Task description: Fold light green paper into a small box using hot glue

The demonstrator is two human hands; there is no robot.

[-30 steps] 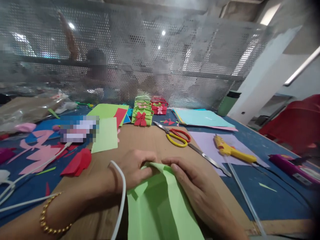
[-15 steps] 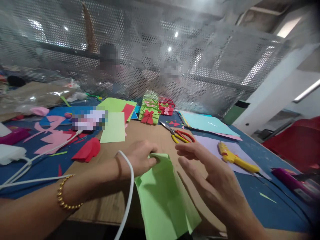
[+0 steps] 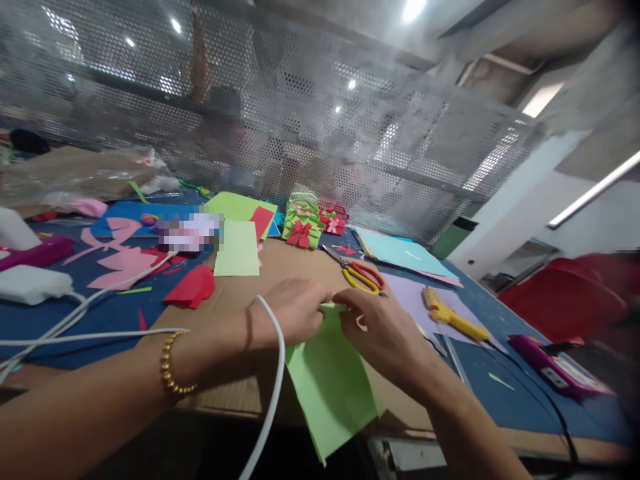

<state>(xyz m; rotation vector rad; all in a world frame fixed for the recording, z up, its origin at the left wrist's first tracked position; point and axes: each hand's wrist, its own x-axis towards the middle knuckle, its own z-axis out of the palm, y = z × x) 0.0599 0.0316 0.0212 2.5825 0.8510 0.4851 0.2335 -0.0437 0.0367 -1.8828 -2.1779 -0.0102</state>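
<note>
A folded light green paper sheet (image 3: 333,387) hangs from my fingers over the near edge of a brown cardboard board (image 3: 295,273). My left hand (image 3: 293,313) pinches its top edge from the left, fingers closed on the paper. My right hand (image 3: 383,333) grips the same top edge from the right, fingers curled on it. A gold bead bracelet (image 3: 173,363) sits on my left wrist, and a white cable (image 3: 273,387) crosses that forearm.
Red-and-yellow scissors (image 3: 363,275), a yellow glue gun (image 3: 450,315) and a metal ruler lie right of my hands. Small green and red paper baskets (image 3: 303,223) stand at the back, with paper stacks (image 3: 405,250), pink and red scraps (image 3: 193,287). People sit behind a perforated metal screen (image 3: 310,120).
My right hand was lifted off the paper half a second ago and has come back down to grip its top edge. The sheet now hangs further over the board's near edge.
</note>
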